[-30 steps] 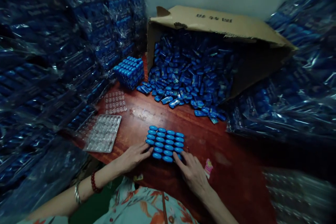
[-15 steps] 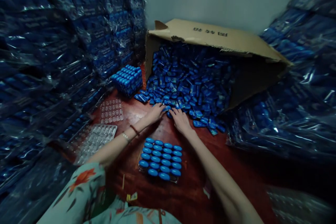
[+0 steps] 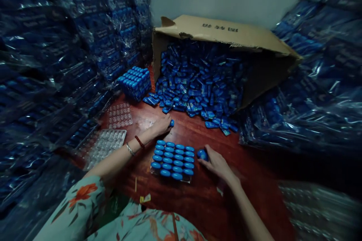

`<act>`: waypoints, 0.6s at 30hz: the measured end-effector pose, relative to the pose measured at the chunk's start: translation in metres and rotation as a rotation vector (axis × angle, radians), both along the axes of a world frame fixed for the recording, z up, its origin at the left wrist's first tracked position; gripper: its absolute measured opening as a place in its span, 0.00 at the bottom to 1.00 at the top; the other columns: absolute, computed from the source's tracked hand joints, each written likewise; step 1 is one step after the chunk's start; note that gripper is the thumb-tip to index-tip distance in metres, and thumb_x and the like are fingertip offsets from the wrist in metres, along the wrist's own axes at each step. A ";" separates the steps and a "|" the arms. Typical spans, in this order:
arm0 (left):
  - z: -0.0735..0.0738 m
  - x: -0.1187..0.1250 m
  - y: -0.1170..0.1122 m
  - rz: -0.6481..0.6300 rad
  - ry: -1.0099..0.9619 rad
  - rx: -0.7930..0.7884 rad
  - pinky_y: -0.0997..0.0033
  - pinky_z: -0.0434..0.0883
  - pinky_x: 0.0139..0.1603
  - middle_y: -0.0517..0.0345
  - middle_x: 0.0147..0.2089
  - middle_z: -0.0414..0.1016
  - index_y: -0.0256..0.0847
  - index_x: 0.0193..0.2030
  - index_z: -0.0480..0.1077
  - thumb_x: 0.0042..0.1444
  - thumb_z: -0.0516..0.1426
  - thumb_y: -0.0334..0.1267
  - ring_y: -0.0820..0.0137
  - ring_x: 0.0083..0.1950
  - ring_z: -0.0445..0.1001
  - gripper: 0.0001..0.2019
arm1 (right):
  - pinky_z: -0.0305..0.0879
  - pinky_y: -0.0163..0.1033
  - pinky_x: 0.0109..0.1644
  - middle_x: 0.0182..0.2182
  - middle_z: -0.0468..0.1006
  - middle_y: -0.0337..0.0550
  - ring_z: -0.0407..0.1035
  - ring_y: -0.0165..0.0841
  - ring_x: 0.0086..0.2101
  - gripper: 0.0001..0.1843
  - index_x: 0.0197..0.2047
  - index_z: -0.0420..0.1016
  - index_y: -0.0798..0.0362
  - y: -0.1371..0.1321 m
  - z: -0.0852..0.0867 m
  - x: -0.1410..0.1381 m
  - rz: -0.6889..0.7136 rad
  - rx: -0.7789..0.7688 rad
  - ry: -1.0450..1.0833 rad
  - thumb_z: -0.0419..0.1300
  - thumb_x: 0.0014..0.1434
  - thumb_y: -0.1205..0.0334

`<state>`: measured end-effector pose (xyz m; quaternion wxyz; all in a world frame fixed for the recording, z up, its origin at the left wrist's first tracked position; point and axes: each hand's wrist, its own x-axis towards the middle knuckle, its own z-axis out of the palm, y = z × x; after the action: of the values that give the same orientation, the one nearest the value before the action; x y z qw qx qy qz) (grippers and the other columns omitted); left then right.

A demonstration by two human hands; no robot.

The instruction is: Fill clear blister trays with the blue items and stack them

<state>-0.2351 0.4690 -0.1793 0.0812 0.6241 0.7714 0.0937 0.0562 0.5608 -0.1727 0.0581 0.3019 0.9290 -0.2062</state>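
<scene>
My left hand is closed on a small glossy blue oval piece that shows at its fingertips, just short of the heap. Beside the right edge of the filled tray, my right hand grips another blue oval item between thumb and fingers; its exact kind I cannot make out. Between my forearms, a clear plastic tray carries several rows of blue oval pieces. A large heap of blue pieces spills from a cardboard box lying on its side.
Clear moulded trays lie at left, with another tray behind them. A stack of filled trays stands beside the box. Plastic-wrapped blue packs rise at left; more wrapped packs stand at right. Blurred clear trays lie lower right.
Both hands have come back from the edge of the heap, each with a blue piece. The right hand has moved down to the filled tray's right side; the left has shifted slightly left and nearer.
</scene>
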 end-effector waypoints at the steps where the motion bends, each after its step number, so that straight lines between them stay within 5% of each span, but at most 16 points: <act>1: 0.001 -0.002 -0.007 0.027 -0.005 0.007 0.65 0.69 0.42 0.41 0.48 0.68 0.33 0.45 0.64 0.55 0.54 0.34 0.60 0.44 0.73 0.11 | 0.64 0.40 0.37 0.36 0.75 0.48 0.72 0.39 0.36 0.21 0.49 0.62 0.55 -0.006 -0.003 0.014 -0.069 -0.015 0.050 0.54 0.57 0.52; 6: 0.012 -0.010 -0.054 0.162 -0.075 0.055 0.66 0.69 0.40 0.46 0.39 0.72 0.35 0.45 0.62 0.59 0.48 0.33 0.62 0.39 0.74 0.08 | 0.62 0.36 0.23 0.19 0.68 0.32 0.66 0.32 0.19 0.24 0.47 0.63 0.52 -0.054 -0.017 0.065 -0.409 -0.284 0.391 0.56 0.54 0.45; 9: 0.017 -0.004 -0.098 0.299 -0.293 0.223 0.69 0.69 0.36 0.52 0.36 0.72 0.37 0.47 0.61 0.61 0.48 0.38 0.67 0.35 0.74 0.11 | 0.63 0.35 0.19 0.22 0.72 0.36 0.68 0.32 0.19 0.22 0.43 0.66 0.52 -0.093 -0.022 0.070 -0.553 -0.537 0.613 0.58 0.52 0.44; 11: 0.017 0.003 -0.129 0.459 -0.548 0.419 0.71 0.69 0.33 0.59 0.32 0.71 0.39 0.47 0.62 0.57 0.52 0.45 0.70 0.29 0.73 0.14 | 0.69 0.37 0.23 0.29 0.76 0.42 0.71 0.33 0.24 0.20 0.42 0.69 0.53 -0.114 -0.022 0.062 -0.595 -0.546 0.747 0.58 0.53 0.46; 14: 0.014 0.018 -0.170 0.717 -0.927 0.632 0.74 0.69 0.28 0.64 0.28 0.69 0.39 0.43 0.63 0.49 0.58 0.53 0.74 0.24 0.71 0.21 | 0.74 0.43 0.38 0.36 0.78 0.45 0.74 0.36 0.34 0.13 0.42 0.72 0.52 -0.128 -0.020 0.047 -0.466 -0.309 0.819 0.57 0.57 0.54; 18: 0.009 0.039 -0.202 0.948 -1.225 0.685 0.77 0.68 0.25 0.64 0.25 0.70 0.36 0.39 0.64 0.42 0.61 0.56 0.75 0.23 0.70 0.26 | 0.72 0.45 0.44 0.40 0.78 0.47 0.73 0.36 0.40 0.13 0.48 0.72 0.49 -0.119 -0.016 0.037 -0.064 -0.027 0.730 0.54 0.61 0.62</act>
<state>-0.1957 0.2674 -0.1699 0.2432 0.0639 0.7002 0.6681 0.0935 0.4417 -0.1888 -0.2798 0.2363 0.8757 -0.3145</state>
